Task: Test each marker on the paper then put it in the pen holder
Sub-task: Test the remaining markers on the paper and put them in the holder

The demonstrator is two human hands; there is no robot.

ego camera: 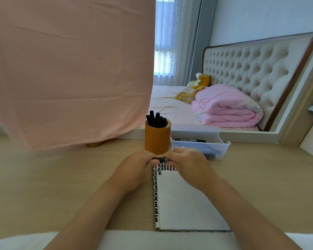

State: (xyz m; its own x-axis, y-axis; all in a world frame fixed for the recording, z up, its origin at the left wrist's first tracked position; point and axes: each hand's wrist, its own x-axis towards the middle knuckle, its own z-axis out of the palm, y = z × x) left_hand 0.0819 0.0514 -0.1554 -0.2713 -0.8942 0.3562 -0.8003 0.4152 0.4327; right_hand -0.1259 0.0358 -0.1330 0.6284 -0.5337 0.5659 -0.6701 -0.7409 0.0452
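Paper (184, 201): at the desk's (61, 177) near edge, black marks along its left and far edges.
Left hand (135, 170): your fingers curl round the black marker's (163, 160) left end.
Right hand (190, 165): grips its right end.
Marker: level over the paper's far edge.
Pen holder (157, 139): just behind, other markers (156, 120) standing inside.

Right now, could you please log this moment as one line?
left hand: grips marker | right hand: grips marker | paper: top, left edges marked | pen holder: black markers inside

Bare forearms, left hand (134, 170) and right hand (190, 165).
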